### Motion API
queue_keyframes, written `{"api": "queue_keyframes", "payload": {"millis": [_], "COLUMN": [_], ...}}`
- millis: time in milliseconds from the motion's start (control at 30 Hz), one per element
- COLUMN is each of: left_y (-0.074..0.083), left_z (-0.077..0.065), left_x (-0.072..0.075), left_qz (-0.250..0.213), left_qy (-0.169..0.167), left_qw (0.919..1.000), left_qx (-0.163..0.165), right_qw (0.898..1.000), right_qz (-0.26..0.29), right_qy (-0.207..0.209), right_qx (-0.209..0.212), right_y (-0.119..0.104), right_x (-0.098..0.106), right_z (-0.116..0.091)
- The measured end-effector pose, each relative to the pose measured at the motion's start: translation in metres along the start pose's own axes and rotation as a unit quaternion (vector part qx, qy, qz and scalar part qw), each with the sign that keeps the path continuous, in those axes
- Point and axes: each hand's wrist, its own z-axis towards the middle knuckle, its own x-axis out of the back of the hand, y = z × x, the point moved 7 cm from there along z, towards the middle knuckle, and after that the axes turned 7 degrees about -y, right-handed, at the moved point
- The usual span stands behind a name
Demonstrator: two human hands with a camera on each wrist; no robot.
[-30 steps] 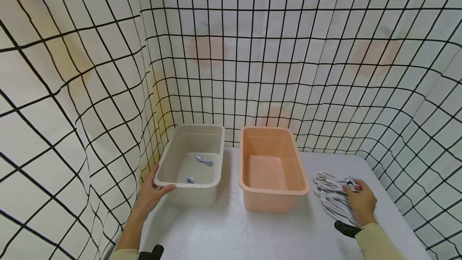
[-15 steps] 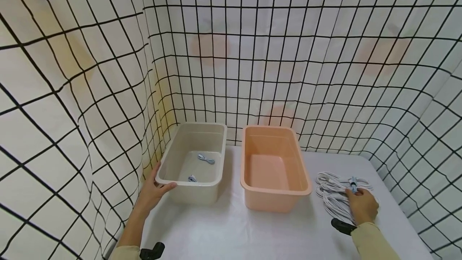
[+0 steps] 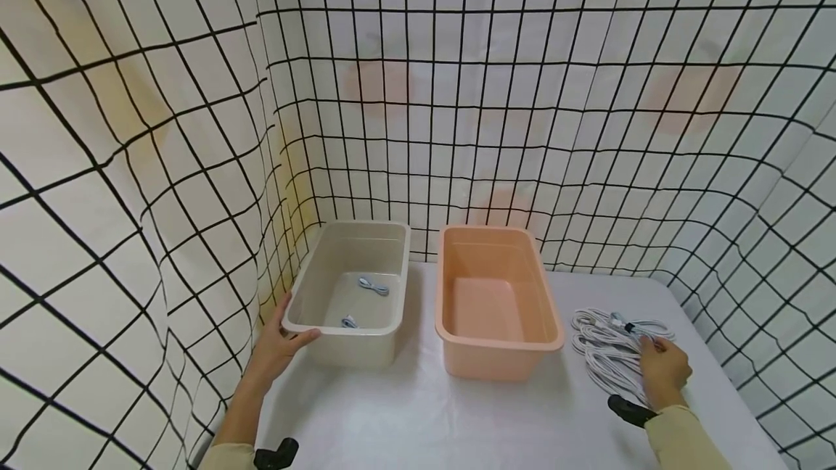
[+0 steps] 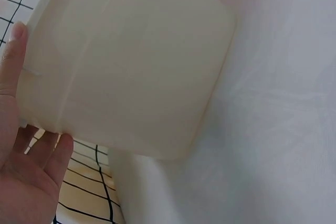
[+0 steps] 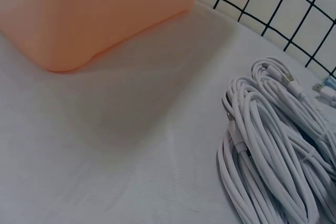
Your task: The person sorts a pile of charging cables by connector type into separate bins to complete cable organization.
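Note:
My left hand [image 3: 274,347] grips the near left corner of a cream plastic bin [image 3: 349,347], thumb at the rim and fingers around the side. In the left wrist view the left hand [image 4: 26,177] shows at the wall of the bin [image 4: 131,72]. Two small light-blue cables [image 3: 374,286] lie inside it. At the right, my right hand [image 3: 665,368] pinches a light-blue coiled cable [image 3: 628,326] with a dark band, over a heap of white cables [image 3: 607,365]. The right wrist view shows the white cables [image 5: 268,145] but not the hand.
A peach bin [image 3: 496,361] stands on the white-covered table [image 3: 424,426] between the cream bin and the cable heap. Black wire mesh [image 3: 490,114] closes off the back and both sides, with white cloth behind it.
The light-blue cable has turned, its connector end now pointing left of my fingers, and the right hand has shifted slightly right. My left hand keeps its place on the cream bin.

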Motion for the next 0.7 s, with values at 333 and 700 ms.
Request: {"api": "queue_keyframes", "payload": {"millis": [333, 700], "left_y": [0.001, 0.0], "left_z": [-0.003, -0.001], "left_x": [-0.002, -0.002], "left_qz": [0.008, 0.016], "left_qy": [0.004, 0.008], "left_qw": [1.0, 0.9998], "left_qx": [0.003, -0.004], "right_qw": [0.999, 0.997], "right_qz": [-0.018, 0.044], "right_qy": [-0.034, -0.052], "right_qx": [0.027, 0.04], "right_y": [-0.017, -0.029], "right_x": [0.004, 0.003], "right_z": [0.005, 0.009]}}
